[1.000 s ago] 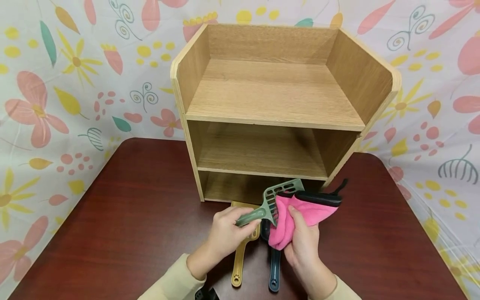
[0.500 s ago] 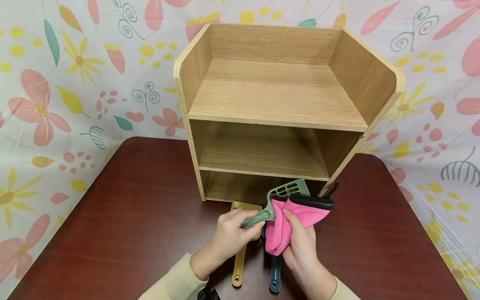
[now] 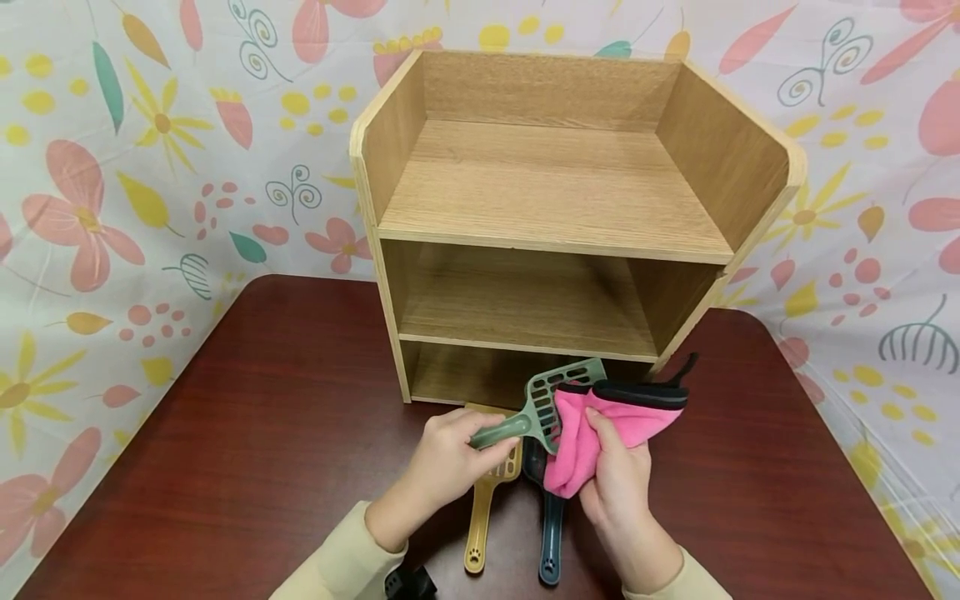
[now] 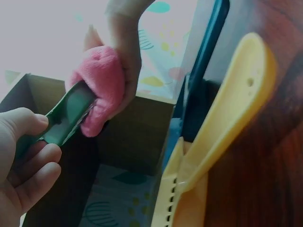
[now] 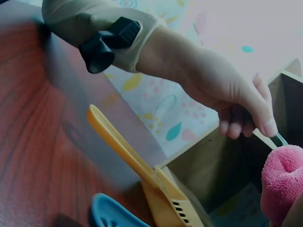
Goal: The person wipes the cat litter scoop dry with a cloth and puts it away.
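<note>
My left hand (image 3: 442, 462) pinches the handle of a green slotted litter scoop (image 3: 531, 419), its head pointing away to the right. In my right hand (image 3: 621, 487) is a bunched pink fleecy cloth (image 3: 577, 446) with a black edge (image 3: 641, 394) and a loop. The cloth lies against the scoop's head and hides its right part. In the left wrist view, thumb and fingers grip the green handle (image 4: 68, 116), and the pink cloth (image 4: 102, 71) wraps its far end. Below the hands, a yellow litter scoop (image 3: 477, 525) and a dark blue litter scoop (image 3: 551, 537) lie side by side.
Behind the hands stands a wooden shelf unit (image 3: 525, 242) with three levels, its lowest one right beyond the scoops. The dark red table (image 3: 300, 433) extends to both sides. A floral curtain (image 3: 187, 208) hangs behind. A black wrist camera (image 5: 106, 45) sits on the left sleeve.
The pink cloth slid left and down over the green scoop's head, then back right and up, uncovering more slots. The green scoop shifted slightly right and back left. The lying scoops stayed put.
</note>
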The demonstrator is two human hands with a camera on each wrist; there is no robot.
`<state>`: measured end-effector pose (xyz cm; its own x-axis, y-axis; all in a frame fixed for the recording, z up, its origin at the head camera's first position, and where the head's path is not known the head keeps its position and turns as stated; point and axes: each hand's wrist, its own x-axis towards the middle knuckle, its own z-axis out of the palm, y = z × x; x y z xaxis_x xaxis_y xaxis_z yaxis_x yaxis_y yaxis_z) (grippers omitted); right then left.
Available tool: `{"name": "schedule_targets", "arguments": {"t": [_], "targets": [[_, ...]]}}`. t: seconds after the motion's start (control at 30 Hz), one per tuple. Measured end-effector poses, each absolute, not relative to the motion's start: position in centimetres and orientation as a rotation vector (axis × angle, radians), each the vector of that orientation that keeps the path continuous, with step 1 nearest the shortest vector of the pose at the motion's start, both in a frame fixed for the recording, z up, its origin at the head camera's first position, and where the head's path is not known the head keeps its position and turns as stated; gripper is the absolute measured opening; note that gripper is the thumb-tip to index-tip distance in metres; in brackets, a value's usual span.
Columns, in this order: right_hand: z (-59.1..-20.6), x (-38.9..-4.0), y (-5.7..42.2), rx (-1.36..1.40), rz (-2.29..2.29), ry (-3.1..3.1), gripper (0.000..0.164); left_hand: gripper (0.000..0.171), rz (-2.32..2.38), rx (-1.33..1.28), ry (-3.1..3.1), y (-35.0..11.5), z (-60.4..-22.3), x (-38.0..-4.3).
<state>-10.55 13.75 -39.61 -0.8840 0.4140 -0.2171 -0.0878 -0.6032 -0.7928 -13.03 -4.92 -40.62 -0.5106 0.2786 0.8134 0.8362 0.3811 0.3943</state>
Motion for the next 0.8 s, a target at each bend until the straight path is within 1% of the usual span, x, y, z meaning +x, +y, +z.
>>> {"name": "schedule_targets", "arguments": {"t": [0.1, 0.27, 0.5, 0.67, 0.8], "targets": [[-39.5, -10.6, 13.9, -0.535, 2.506, -1.198, 0.029, 0.022, -1.122, -0.952, -1.993, -5.0, -40.4, -13.0], [-39.6, -10.5, 13.8, -0.569, 2.536, -1.235, 0.022, 0.022, -1.17, -0.929, -2.0, -4.8, -40.7, -12.9], [-39.5, -10.0, 13.0, -0.577, 2.632, -1.247, 0.03, 0.023, -1.162, -0.894, -1.985, -4.2, -41.5, -12.7], [-39.5, -9.7, 12.5, -0.569, 2.702, -1.27, 0.026, 0.024, -1.159, -0.886, -1.96, -3.7, -41.7, -12.6], [-39.5, -9.6, 12.8, -0.578, 2.708, -1.267, 0.026, 0.025, -1.149, -0.926, -1.933, -3.5, -42.0, -12.7]]}}
